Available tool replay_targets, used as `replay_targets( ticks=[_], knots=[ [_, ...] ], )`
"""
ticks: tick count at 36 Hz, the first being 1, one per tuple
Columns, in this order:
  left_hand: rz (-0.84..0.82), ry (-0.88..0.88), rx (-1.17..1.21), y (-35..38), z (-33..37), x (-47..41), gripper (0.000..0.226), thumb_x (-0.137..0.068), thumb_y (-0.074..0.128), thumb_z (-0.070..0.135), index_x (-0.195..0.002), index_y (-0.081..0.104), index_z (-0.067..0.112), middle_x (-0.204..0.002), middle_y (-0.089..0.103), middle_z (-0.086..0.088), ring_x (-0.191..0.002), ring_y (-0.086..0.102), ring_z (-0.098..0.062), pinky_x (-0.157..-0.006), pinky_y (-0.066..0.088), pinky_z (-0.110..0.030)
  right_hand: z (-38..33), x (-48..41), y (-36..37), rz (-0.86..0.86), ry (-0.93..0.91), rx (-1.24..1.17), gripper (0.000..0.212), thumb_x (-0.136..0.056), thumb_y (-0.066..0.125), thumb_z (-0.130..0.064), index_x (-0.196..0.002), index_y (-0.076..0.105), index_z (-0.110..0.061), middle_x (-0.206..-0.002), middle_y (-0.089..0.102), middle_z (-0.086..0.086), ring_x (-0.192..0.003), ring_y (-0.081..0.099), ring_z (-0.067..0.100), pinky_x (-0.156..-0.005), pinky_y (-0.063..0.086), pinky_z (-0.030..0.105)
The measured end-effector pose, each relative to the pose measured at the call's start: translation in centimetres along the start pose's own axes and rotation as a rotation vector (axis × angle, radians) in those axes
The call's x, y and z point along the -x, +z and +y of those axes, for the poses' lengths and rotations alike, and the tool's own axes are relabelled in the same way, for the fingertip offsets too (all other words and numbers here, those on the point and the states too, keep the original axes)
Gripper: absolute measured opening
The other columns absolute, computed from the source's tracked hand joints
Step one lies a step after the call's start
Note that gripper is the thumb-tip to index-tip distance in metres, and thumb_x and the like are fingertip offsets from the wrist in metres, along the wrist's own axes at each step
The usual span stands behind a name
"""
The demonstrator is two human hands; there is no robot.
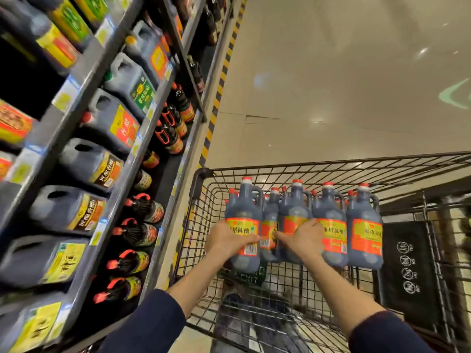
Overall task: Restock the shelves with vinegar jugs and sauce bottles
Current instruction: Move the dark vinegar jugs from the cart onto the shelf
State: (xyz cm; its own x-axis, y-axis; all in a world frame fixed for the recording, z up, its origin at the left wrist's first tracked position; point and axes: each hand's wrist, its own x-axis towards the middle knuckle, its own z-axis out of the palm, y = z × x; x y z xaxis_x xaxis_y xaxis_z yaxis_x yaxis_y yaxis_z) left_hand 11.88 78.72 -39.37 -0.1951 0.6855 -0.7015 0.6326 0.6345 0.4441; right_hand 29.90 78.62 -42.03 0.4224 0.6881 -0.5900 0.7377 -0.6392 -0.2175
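Several dark vinegar jugs with red caps and yellow-red labels stand together in a wire shopping cart (201,189). My left hand (226,239) grips the leftmost jug (243,217) around its label. My right hand (302,238) lies on the jugs in the middle, its fingers curled against the third jug (294,212) and its back next to the fourth jug (331,225). A fifth jug (364,225) stands at the right end. More jugs stand behind the front row, mostly hidden.
A tilted shelf unit (132,154) fills the left side, with large dark jugs (89,164) on upper tiers and small sauce bottles (142,207) below. Yellow-black tape (216,98) runs along the shelf base. A black panel with white icons (407,271) hangs in the cart.
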Motion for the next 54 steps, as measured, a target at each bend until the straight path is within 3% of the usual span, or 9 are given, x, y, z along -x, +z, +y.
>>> replay_targets(
  ticks=[8,20,24,28,35,39,44,51,54],
  knots=[
    [0.005,-0.016,0.096,-1.0,-1.0,0.1,0.066,-0.05,0.087,0.05,-0.104,0.059,0.023,-0.096,0.068,0.005,-0.083,0.065,-0.011,-0.075,0.055,-0.031,-2.0,0.3,1.1,0.124,0.17,0.026,0.106,-0.06,0.083,-0.052,-0.131,0.027,0.004,-0.132,0.039,0.019,-0.124,0.042,0.035,-0.09,0.048,0.044],
    [-0.04,-0.015,0.172,-2.0,-1.3,-0.1,0.067,-0.05,0.09,0.043,-0.105,0.059,0.021,-0.097,0.069,0.003,-0.087,0.066,-0.014,-0.083,0.056,-0.039,-0.4,-0.2,0.7,0.117,0.098,-0.098,0.09,-0.06,0.082,-0.053,-0.12,0.041,0.001,-0.12,0.046,0.019,-0.113,0.05,0.039,-0.084,0.049,0.046],
    [-0.063,0.017,0.206,-2.6,-1.3,0.2,0.054,-0.054,0.09,0.038,-0.096,0.06,0.024,-0.093,0.069,0.004,-0.086,0.067,-0.012,-0.083,0.056,-0.038,0.5,-0.5,0.3,0.063,0.036,-0.157,0.08,-0.05,0.078,-0.064,-0.094,0.057,-0.001,-0.1,0.06,0.018,-0.089,0.062,0.034,-0.072,0.056,0.044],
    [-0.067,0.049,0.207,-3.3,-1.5,0.7,0.059,-0.05,0.091,0.039,-0.098,0.06,0.023,-0.095,0.07,0.003,-0.087,0.068,-0.014,-0.083,0.057,-0.04,0.9,0.7,-1.0,0.039,-0.037,-0.267,0.052,-0.054,0.084,-0.05,-0.069,0.062,-0.004,-0.069,0.066,0.014,-0.062,0.065,0.026,-0.06,0.057,0.039],
    [-0.073,0.089,0.259,-5.2,-1.6,2.2,0.058,-0.052,0.092,0.031,-0.099,0.059,0.022,-0.099,0.069,-0.002,-0.09,0.067,-0.019,-0.085,0.056,-0.041,1.7,2.9,-1.8,-0.007,-0.075,-0.491,0.061,-0.04,0.088,-0.052,-0.079,0.064,-0.011,-0.079,0.071,0.011,-0.071,0.069,0.025,-0.069,0.059,0.046],
    [-0.048,0.147,0.269,-6.9,-1.8,3.5,0.053,-0.052,0.092,0.029,-0.095,0.061,0.02,-0.095,0.07,-0.002,-0.088,0.068,-0.02,-0.084,0.056,-0.04,0.8,5.7,-3.2,-0.031,-0.105,-0.552,0.049,-0.053,0.09,-0.037,-0.082,0.055,-0.016,-0.089,0.069,0.013,-0.081,0.067,0.028,-0.076,0.057,0.046],
    [0.004,0.217,0.324,-9.4,-2.2,6.1,0.045,-0.053,0.092,0.023,-0.084,0.06,0.025,-0.092,0.071,-0.002,-0.088,0.069,-0.02,-0.083,0.057,-0.041,0.1,8.5,-4.5,-0.044,-0.181,-0.662,0.084,-0.035,0.086,-0.059,-0.099,0.057,-0.013,-0.094,0.069,0.005,-0.085,0.067,0.022,-0.077,0.058,0.046],
    [0.122,0.255,0.459,-13.0,-3.2,10.9,0.055,-0.051,0.093,0.018,-0.098,0.065,0.012,-0.091,0.073,-0.005,-0.083,0.07,-0.019,-0.078,0.058,-0.039,-2.3,12.7,-7.0,-0.061,-0.39,-0.736,0.06,-0.047,0.091,-0.04,-0.093,0.059,-0.02,-0.093,0.071,0.005,-0.085,0.068,0.023,-0.078,0.058,0.046],
    [0.187,0.277,0.506,-14.2,-3.9,13.7,0.048,-0.056,0.091,0.014,-0.094,0.062,0.015,-0.092,0.071,-0.004,-0.078,0.068,-0.013,-0.068,0.056,-0.03,-3.4,14.2,-7.8,-0.065,-0.473,-0.711,0.08,-0.04,0.09,-0.055,-0.105,0.06,-0.018,-0.095,0.07,0.003,-0.086,0.067,0.022,-0.076,0.057,0.041]
  ],
)
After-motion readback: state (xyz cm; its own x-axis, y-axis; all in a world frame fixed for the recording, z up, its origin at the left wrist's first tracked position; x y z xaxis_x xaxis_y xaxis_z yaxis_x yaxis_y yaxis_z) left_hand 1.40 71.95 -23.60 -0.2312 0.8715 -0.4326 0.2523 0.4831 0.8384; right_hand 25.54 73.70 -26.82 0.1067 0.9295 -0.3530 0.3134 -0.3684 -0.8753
